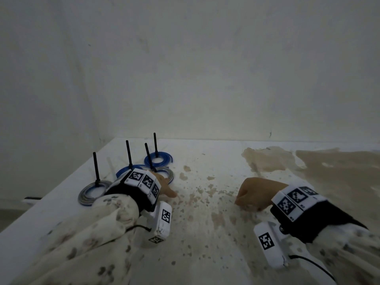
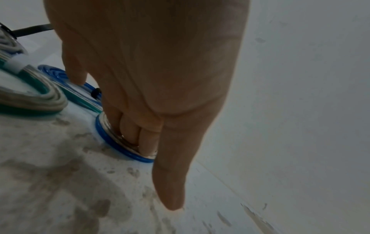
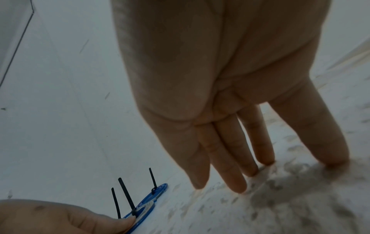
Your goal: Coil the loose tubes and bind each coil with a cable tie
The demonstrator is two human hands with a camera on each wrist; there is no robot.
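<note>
Tube coils lie in a cluster at the left of the counter [image 1: 205, 233], four in all, each bound with a black cable tie whose tail stands up. Nearest us is a grey coil [image 1: 93, 192] just left of our left sleeve [image 1: 86, 239]. Our left hand [image 1: 164, 187] rests beside the next coil, a grey and blue one [image 2: 120, 142]; in the left wrist view three curled fingers [image 2: 147, 139] sit on or inside its ring, while the thumb points out straight, so we cannot tell whether they grip it. A blue coil [image 1: 125, 171] lies partly behind that wrist, and farthest back sits another blue coil [image 1: 158, 159].

Our right hand [image 1: 255, 194] rests well apart from the coils on the stained part of the counter. Its fingers [image 3: 230, 158] stretch down with tips on the surface, holding nothing. Behind everything rises a pale wall [image 1: 205, 68].
</note>
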